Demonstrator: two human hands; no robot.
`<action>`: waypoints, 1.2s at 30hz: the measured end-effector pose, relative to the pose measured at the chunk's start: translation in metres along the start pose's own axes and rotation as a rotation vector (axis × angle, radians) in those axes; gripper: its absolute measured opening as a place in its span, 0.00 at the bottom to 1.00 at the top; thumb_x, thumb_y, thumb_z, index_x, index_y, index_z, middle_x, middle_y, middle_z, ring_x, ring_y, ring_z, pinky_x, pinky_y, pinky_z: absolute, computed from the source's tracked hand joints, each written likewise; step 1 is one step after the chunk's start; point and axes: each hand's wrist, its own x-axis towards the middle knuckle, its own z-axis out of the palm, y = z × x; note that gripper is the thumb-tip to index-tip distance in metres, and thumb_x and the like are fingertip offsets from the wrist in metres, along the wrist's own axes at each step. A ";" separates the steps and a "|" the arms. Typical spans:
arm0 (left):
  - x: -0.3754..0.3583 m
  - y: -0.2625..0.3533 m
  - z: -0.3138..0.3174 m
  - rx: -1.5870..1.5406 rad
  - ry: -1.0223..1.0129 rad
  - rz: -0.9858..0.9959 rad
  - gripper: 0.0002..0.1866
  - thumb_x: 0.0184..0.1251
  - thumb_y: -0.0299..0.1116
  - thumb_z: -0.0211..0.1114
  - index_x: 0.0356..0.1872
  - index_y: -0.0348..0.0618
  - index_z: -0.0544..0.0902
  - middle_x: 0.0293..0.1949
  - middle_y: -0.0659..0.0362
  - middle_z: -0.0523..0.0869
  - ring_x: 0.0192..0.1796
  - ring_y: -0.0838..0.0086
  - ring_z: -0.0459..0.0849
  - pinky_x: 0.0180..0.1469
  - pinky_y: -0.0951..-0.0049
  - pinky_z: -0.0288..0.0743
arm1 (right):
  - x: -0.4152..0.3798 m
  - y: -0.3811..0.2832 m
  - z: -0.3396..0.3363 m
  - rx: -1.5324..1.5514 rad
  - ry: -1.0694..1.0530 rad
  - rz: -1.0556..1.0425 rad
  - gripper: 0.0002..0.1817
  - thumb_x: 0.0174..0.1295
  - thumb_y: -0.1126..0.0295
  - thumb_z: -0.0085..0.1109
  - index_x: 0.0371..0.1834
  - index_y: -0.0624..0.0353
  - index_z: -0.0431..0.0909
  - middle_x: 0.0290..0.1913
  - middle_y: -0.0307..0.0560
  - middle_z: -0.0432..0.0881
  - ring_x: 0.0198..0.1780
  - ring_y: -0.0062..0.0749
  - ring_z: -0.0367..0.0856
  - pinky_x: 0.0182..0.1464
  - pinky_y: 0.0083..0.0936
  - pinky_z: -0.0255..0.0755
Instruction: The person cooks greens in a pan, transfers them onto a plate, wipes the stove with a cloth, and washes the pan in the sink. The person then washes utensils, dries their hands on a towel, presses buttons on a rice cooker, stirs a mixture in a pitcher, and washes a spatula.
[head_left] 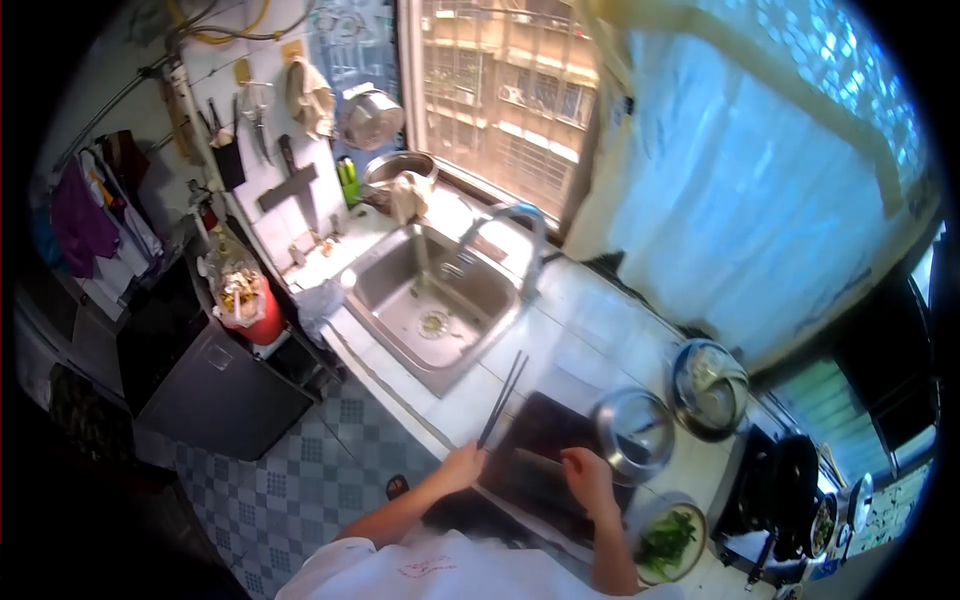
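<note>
A pair of dark chopsticks points up and away from my left hand, whose fingers are closed around their near end at the left edge of a dark cutting board. Over the right part of that board is my right hand, its fingers curled in; what they hold, if anything, is hidden. A round steel bowl stands just beyond my right hand. To the right of my right forearm sits a bowl of green leaves.
A steel sink with a curved faucet lies ahead. Another metal bowl is at the back right, before a stove with a black wok. On the left stands a red bin beside a dark cabinet.
</note>
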 end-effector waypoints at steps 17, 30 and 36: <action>0.061 -0.121 -0.243 -1.154 -0.330 -0.360 0.09 0.63 0.37 0.45 0.36 0.42 0.69 0.13 0.62 0.66 0.13 0.79 0.61 0.11 0.81 0.49 | 0.183 -0.114 0.160 -0.083 0.329 0.150 0.09 0.56 0.66 0.53 0.33 0.59 0.78 0.23 0.47 0.78 0.22 0.32 0.76 0.26 0.25 0.68; 0.216 -0.073 -0.261 -1.151 -0.433 -0.610 0.11 0.61 0.35 0.46 0.20 0.44 0.66 0.08 0.64 0.61 0.09 0.80 0.55 0.10 0.80 0.45 | 0.470 0.113 0.135 0.388 0.626 0.649 0.11 0.56 0.67 0.49 0.23 0.60 0.77 0.20 0.43 0.76 0.26 0.27 0.76 0.30 0.24 0.68; 0.271 -0.057 -0.244 -1.060 -0.473 -0.635 0.13 0.59 0.35 0.46 0.15 0.46 0.62 0.07 0.65 0.58 0.07 0.81 0.52 0.09 0.79 0.42 | 0.481 0.144 0.141 0.769 0.543 0.464 0.09 0.54 0.71 0.47 0.30 0.64 0.76 0.30 0.46 0.78 0.31 0.31 0.76 0.34 0.25 0.71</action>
